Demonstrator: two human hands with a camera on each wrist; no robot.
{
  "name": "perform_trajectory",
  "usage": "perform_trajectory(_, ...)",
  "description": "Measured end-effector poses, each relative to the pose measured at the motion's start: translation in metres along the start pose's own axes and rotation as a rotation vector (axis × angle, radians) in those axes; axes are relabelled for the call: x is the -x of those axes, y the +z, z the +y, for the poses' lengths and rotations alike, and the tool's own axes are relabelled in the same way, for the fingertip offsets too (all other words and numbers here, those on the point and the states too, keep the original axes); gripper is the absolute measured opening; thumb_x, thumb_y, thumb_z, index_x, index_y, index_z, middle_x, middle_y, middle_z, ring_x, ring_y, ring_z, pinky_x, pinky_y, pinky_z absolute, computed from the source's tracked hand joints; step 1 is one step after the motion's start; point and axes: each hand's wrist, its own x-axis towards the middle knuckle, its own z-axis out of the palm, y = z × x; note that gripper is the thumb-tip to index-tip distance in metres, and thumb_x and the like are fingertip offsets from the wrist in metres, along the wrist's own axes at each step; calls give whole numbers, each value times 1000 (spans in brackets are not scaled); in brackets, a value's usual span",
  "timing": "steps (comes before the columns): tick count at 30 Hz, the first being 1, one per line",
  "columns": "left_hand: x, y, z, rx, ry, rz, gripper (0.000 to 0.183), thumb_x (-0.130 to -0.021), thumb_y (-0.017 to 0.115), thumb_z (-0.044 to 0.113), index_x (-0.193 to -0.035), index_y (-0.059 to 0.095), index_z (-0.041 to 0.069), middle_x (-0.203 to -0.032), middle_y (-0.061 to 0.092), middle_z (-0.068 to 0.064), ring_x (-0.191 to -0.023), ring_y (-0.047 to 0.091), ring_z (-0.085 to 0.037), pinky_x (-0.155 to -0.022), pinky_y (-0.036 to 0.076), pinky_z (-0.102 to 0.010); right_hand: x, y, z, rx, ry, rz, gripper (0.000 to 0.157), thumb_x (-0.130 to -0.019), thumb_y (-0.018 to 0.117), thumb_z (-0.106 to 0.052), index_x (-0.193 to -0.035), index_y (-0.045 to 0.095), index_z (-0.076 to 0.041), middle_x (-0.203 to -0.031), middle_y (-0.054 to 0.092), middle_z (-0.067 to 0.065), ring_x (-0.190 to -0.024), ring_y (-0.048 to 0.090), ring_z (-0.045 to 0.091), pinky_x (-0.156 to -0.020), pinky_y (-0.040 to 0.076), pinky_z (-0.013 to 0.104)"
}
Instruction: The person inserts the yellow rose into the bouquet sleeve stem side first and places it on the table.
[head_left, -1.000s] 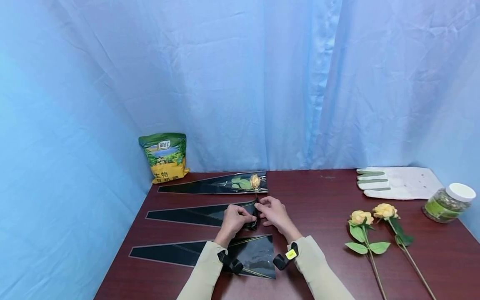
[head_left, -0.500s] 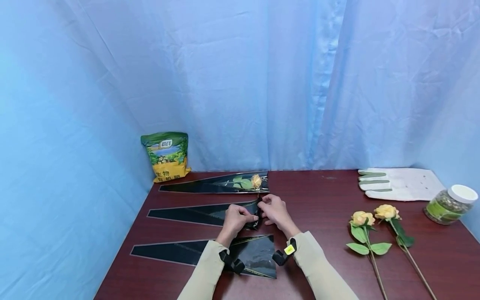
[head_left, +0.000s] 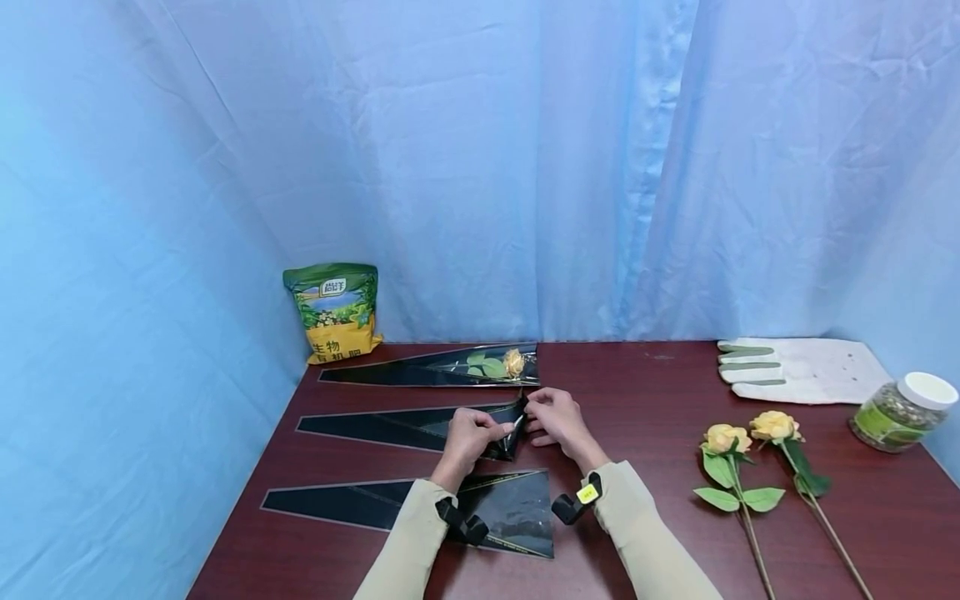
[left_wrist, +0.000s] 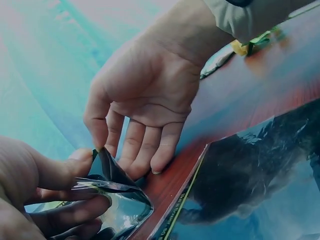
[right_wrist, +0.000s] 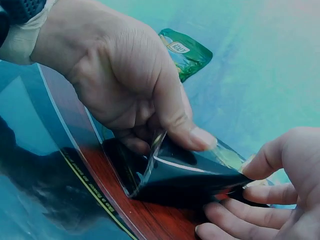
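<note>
Between both hands, the middle black-and-clear flower sleeve (head_left: 360, 429) lies on the table with its wide end lifted and its mouth parted. My left hand (head_left: 467, 437) pinches the near side of that mouth with thumb and fingers. In the right wrist view, my right hand (right_wrist: 295, 185) pinches the far corner of the film between thumb and forefinger, its other fingers spread below. The film's dark fold (left_wrist: 114, 172) stands between both thumbs in the left wrist view. Behind lies a sleeve (head_left: 390, 374) holding a yellow rose (head_left: 513, 362); in front, a flat sleeve (head_left: 330, 505).
Two yellow artificial roses, one left (head_left: 726, 438) and one right (head_left: 776, 426), lie at the right. Beyond them are a white glove (head_left: 817, 367) and a white-lidded jar (head_left: 896, 417). A green-yellow bag (head_left: 333, 312) stands at the back left, before a blue curtain (head_left: 450, 167).
My right hand has shifted slightly to the right, drawing the film's corner with it, and the wide end of the middle sleeve has spread. My left hand has kept nearly the same place.
</note>
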Motion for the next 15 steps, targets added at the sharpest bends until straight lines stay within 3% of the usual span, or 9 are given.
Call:
perform_trajectory(11,-1,-2,0,44,-57,5,30,-86,79,20,-62,70,3,-69,63,2,-69,57,-18,-63,49,-30,0,-4,1,-11,2,-20,32,-93,56,-11,-123,64,-4,-111,72,19,-75,71,18,-60,61,36)
perform_trajectory(15,-2,-3,0,65,-54,8,30,-85,78,17,-62,69,1,-73,66,0,-72,57,-17,-67,50,-31,1,-6,2,-17,-14,-30,33,-94,55,-10,-124,64,-3,-116,70,22,-75,72,18,-62,62,36)
